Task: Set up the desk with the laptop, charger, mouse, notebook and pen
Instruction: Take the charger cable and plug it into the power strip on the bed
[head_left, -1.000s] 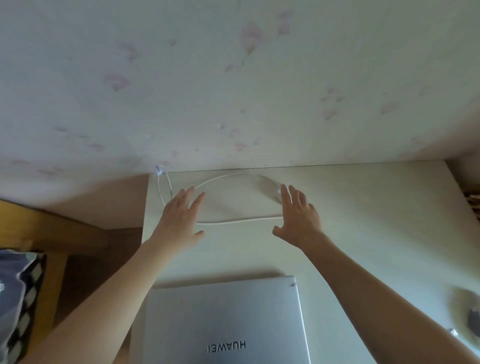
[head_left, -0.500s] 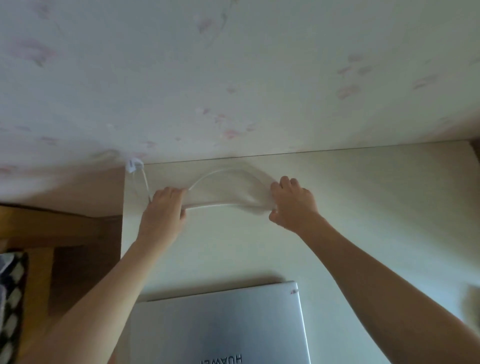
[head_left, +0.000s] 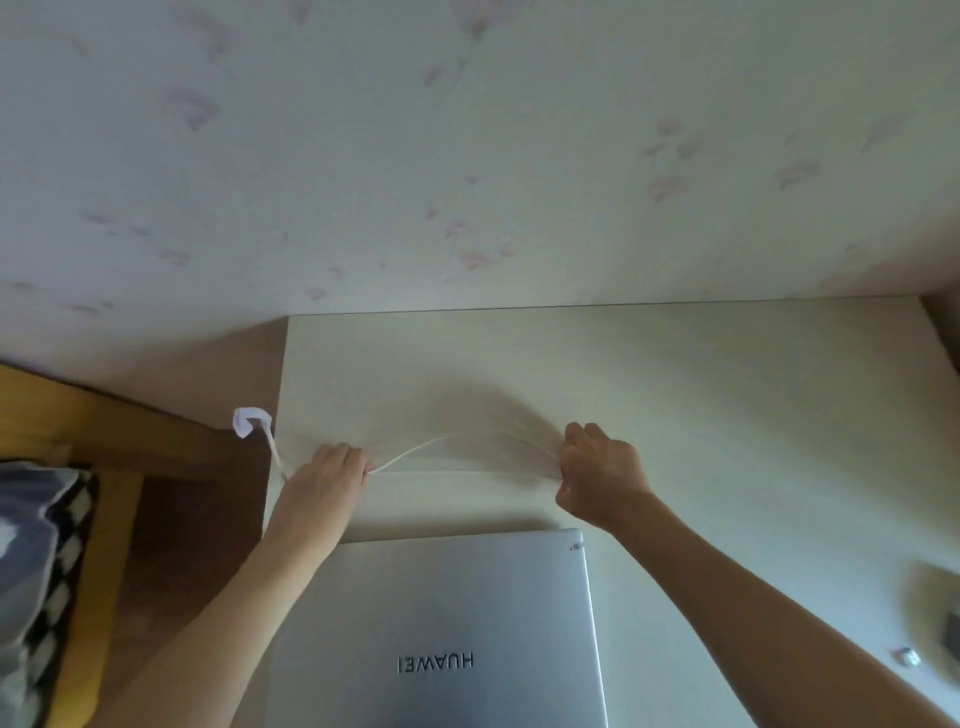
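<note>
A closed silver laptop (head_left: 441, 623) lies on the pale desk (head_left: 727, 415) near the front edge, its logo facing me. Beyond it, a thin white charger cable (head_left: 415, 451) stretches between my two hands, blurred by motion. My left hand (head_left: 324, 480) is closed on the cable near the desk's left edge. My right hand (head_left: 600, 473) is closed on its other end, further right. A white cable end or tie (head_left: 249, 422) hangs just off the left edge. No notebook or pen is in view.
A wall with faint pink marks (head_left: 467, 156) rises right behind the desk. A wooden frame (head_left: 104, 426) and patterned bedding (head_left: 41, 545) sit to the left. A small dark object (head_left: 950, 634) and a tiny clip-like item (head_left: 906, 657) lie at the desk's right edge.
My hands went from flat and open over the looped cable to closed on it. They have pulled it toward me, and the white end has slid off the left edge.
</note>
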